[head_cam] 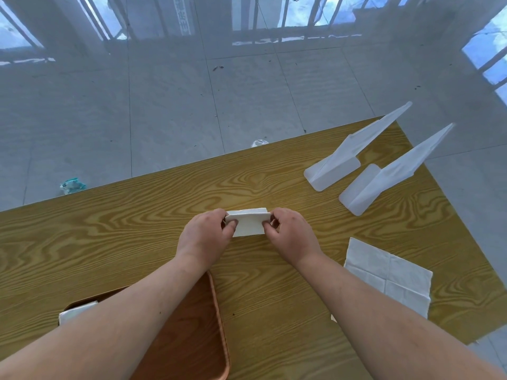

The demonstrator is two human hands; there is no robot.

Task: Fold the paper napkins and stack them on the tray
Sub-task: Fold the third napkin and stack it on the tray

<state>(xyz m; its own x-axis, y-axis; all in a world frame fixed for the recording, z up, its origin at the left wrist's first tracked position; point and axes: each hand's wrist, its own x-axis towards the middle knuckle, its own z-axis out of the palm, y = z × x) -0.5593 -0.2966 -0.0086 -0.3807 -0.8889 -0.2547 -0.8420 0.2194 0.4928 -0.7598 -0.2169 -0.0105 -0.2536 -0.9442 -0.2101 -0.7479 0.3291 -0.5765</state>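
While only the head view is on file, it lists everything needed.

- **Item 1:** folded napkin (249, 222), white, a small rectangle low over the middle of the wooden table (137, 229), beyond the tray. Whether it rests fully on the wood cannot be told.
- **Left hand** (205, 237): thumb and fingers pinch the napkin's left end.
- **Right hand** (290, 234): pinches the right end likewise.
- **Item 2:** tray (197, 338), brown, at the near left, partly under the left forearm. One stacked napkin (76, 311) shows at its left side.
- **Item 3:** unfolded napkins (389, 272), flat on the table at right, apart from both hands.
- **Item 4:** two white plastic stands (354, 154), far right, untouched.

Handling, by judgement: the paper is very light, soft, limp and easily torn. The folded layers may spring open, so pinch lightly across the layers at both short ends and carry the napkin flat to the tray.
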